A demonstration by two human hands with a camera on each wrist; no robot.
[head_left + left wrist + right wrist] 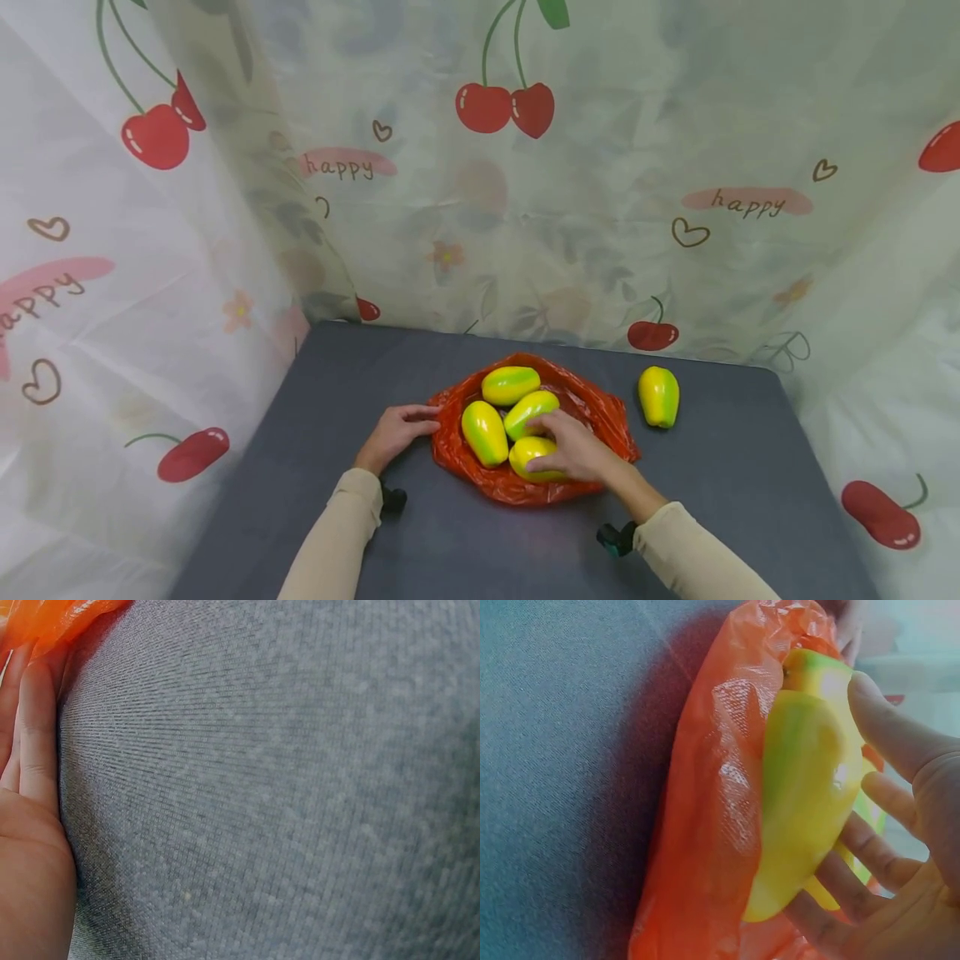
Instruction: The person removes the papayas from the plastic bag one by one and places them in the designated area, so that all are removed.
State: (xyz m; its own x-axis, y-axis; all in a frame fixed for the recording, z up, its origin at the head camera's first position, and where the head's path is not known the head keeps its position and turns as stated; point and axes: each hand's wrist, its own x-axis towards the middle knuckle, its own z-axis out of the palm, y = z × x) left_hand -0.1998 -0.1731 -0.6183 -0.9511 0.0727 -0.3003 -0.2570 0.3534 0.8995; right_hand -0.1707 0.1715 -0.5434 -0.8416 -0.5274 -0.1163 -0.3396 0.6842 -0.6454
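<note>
Right hand [573, 450] is over the near-right part of a crinkled red plastic bag [468, 477], its thumb and fingers spread apart about a glossy yellow-green oblong fruit [522, 451]; firm contact cannot be told. This fruit lies inside the bag, at the edge nearest the person, partly covered by the hand in the head view. Its long axis there runs roughly left to right; in the right wrist view it shows large, with its tapered end pointing down and left, away from the thumb. Left hand [395, 435], well apart from the right, has its fingers extended, tips at the bag's left edge; whether they pinch the plastic cannot be told. Three similar fruits share the bag: far fruit [511, 386], long axis nearly left-right; left fruit [484, 434], between the two hands, axis near-far with its far end leaning left; middle fruit [525, 412], beside the right fingertips, axis diagonal, far end to the right. An outer yellow-green fruit [659, 398] lies on the dark grey bench [480, 554], right of the bag and beyond the right hand, axis near-far.
</note>
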